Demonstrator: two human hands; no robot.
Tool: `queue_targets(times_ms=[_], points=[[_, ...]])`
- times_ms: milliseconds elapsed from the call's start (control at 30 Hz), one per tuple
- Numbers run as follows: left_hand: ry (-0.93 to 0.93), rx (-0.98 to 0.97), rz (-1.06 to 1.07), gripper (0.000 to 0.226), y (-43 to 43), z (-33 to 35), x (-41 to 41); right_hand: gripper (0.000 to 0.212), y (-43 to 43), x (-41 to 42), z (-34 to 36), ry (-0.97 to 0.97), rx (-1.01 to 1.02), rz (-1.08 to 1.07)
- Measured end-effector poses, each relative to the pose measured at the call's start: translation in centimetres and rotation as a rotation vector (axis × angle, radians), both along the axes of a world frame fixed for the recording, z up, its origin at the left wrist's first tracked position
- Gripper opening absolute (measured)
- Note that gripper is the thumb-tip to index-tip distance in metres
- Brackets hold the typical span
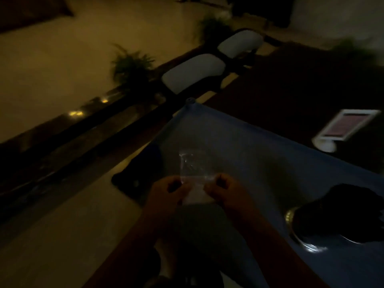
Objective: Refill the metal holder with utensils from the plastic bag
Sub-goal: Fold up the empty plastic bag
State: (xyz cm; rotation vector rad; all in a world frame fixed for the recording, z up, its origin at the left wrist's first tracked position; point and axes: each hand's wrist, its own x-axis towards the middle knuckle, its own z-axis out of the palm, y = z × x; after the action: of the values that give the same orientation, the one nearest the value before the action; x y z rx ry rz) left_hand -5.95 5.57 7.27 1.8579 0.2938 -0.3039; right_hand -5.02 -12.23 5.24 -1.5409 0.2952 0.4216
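The scene is dark and blurred. A small clear plastic bag (193, 175) with a pale lower part is held between both hands above a blue table (239, 142). My left hand (168, 190) pinches its left edge and my right hand (222, 190) pinches its right edge. What is inside the bag cannot be made out. At the lower right, a round shiny metal holder (295, 231) stands on the table, with dark contents (340, 215) filling it.
Two chairs with pale seats (193, 73) (241, 43) stand beyond the table's far corner. A dark table to the right carries a white framed stand (345, 127). Potted plants (131, 65) line a dark ledge at left. Pale floor lies at lower left.
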Motion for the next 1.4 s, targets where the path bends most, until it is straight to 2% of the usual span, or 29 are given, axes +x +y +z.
queue_targets(times_ms=[100,267,367,500,567,633,867,967,1067,1167,1267,1400], points=[[0.008,-0.012,0.25,0.008,4.3,-0.4,-4.7,0.013,4.6,-0.4,-0.4,0.048,0.033,0.234],[-0.008,0.035,0.506,0.009,10.6,-1.4,-12.0,0.019,12.6,-2.7,-2.0,0.114,0.032,0.558],[0.024,-0.019,0.68,0.007,13.7,-2.9,-15.8,0.025,17.5,-4.9,-3.7,0.121,-0.016,0.659],[0.077,-0.055,0.901,0.024,17.4,-6.6,-20.3,0.031,23.4,-8.2,-7.4,0.172,-0.068,0.738],[0.122,-0.029,0.971,0.013,19.6,-9.7,-21.9,0.031,26.3,-9.7,-10.3,0.188,-0.143,0.758],[0.193,0.001,0.975,0.005,21.7,-13.5,-22.6,0.03,28.7,-10.7,-14.0,0.209,-0.217,0.762],[0.444,0.055,0.793,0.022,28.0,-32.0,-22.2,0.035,34.3,-12.2,-32.1,0.272,-0.453,0.7],[0.444,0.049,0.762,0.019,29.9,-40.7,-20.9,0.034,36.3,-11.5,-40.4,0.274,-0.522,0.65],[0.443,0.076,0.73,0.023,30.7,-48.3,-19.9,0.016,37.4,-11.4,-48.3,0.28,-0.549,0.603],[0.479,0.089,0.717,0.026,30.7,-56.1,-19.8,0.008,38.1,-12.1,-56.5,0.283,-0.597,0.572],[0.512,0.102,0.749,0.029,29.9,-61.6,-20.8,0.002,38.8,-13.1,-62.5,0.324,-0.665,0.563],[0.503,0.088,0.825,0.031,28.6,-65.8,-22.1,0.009,39.6,-14.4,-67.5,0.367,-0.649,0.551]])
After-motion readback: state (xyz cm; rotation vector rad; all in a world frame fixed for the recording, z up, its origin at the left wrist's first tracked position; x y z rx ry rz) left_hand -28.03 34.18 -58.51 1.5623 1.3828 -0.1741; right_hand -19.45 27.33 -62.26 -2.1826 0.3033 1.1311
